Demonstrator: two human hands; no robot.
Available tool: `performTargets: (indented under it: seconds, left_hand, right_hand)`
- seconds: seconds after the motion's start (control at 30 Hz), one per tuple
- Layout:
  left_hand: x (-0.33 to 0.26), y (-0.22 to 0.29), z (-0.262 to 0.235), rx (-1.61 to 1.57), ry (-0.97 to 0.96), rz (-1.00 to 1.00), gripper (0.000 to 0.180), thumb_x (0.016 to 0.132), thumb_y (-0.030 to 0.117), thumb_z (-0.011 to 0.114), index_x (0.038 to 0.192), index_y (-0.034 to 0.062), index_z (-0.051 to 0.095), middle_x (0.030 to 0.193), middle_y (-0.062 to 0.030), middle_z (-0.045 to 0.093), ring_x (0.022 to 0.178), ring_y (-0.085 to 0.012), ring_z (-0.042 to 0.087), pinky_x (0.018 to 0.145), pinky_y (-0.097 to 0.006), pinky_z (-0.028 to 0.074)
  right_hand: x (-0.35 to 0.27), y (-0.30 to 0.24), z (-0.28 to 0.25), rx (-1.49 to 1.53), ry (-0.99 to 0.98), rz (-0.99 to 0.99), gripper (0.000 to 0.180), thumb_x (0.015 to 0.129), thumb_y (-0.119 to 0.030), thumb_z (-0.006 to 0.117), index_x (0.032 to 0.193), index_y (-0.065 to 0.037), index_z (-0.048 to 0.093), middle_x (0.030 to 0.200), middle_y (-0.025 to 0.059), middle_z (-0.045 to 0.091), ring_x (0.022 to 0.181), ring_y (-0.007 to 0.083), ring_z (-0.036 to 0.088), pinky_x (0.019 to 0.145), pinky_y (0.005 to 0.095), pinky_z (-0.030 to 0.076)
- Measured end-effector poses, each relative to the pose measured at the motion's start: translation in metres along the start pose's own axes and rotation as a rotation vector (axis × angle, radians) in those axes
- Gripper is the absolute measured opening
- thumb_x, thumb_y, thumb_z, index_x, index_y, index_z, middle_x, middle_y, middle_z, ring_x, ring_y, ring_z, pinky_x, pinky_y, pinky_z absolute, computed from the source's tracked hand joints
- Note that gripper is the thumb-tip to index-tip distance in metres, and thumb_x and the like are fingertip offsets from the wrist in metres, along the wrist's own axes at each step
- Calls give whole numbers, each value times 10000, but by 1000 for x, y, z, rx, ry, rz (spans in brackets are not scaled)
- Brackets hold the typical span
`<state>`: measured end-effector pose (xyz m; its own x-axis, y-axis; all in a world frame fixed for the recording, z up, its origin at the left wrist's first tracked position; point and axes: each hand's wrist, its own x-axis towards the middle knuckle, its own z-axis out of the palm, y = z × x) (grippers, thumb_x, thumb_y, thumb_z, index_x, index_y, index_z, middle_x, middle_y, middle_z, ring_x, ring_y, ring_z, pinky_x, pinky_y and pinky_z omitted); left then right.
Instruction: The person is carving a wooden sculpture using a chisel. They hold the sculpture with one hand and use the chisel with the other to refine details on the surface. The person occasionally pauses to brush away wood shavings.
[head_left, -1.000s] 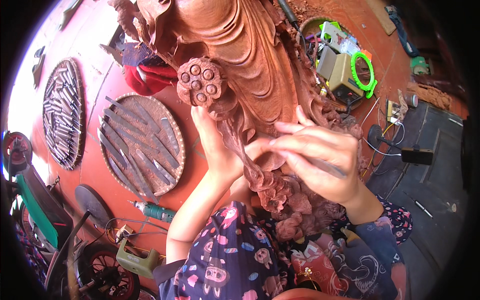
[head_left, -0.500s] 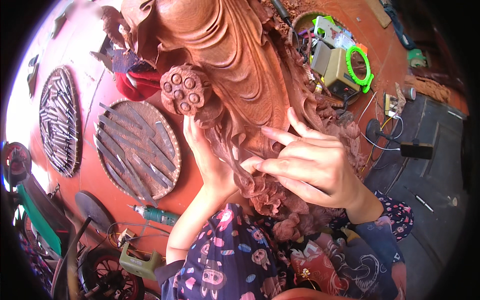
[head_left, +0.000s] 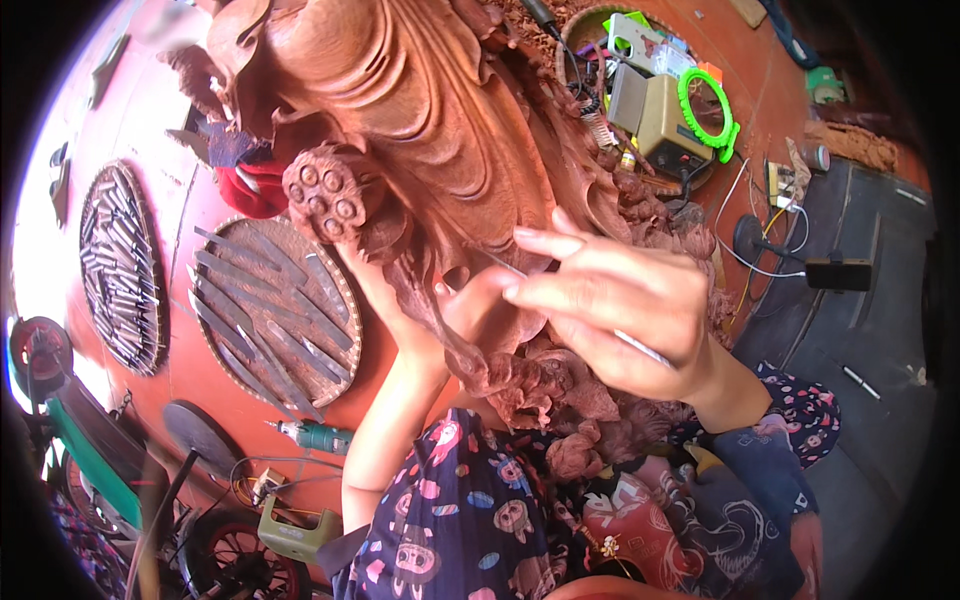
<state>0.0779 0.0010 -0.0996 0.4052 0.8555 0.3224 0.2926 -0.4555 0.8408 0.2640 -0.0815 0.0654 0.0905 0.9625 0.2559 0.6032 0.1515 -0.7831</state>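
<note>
Reddish wooden carving (head_left: 420,130), rippled folds, thin metal tool (head_left: 640,348)

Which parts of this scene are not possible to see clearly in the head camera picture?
- Left hand: mostly hidden behind the carved wooden statue.
- Tip of the thin tool: hidden by the right hand.
- Statue top: cut off by the upper edge.
- Chisels in the round tray: too small to distinguish.

carving: my big reddish wood figure (head_left: 420,150), flowing folds, lying centre, running far to near
tool: my thin metal pick (head_left: 640,348), slanting right
</note>
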Motion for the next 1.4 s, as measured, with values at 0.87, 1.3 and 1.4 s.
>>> performTargets:
  seconds: [0.87,1.3,1.4]
  left_hand:
    - [44,63,-5,-455,35,-328,1324,728,544,865,1585,-24,31,1613,-244,201,1484,-354,273,1219,-461,241]
    - [-2,31,-17,-82,-133,-88,1338,689,525,899,1564,-52,68,1553,-259,278,1424,-372,345,1181,-474,285]
    - [-3,23,-16,-71,-129,-126,1341,680,521,907,1559,-59,77,1539,-262,296,1411,-376,361,1172,-477,295]
  right_hand:
    - [0,26,15,177,124,-128,138,796,-150,720,791,-25,661,816,134,653,883,355,705,922,526,560]
    - [16,10,-3,149,-91,15,161,811,3,772,969,-23,774,878,110,736,900,280,740,1008,507,544]
    - [16,6,-4,133,-129,72,168,803,8,777,969,-15,771,914,119,742,949,288,741,979,487,559]
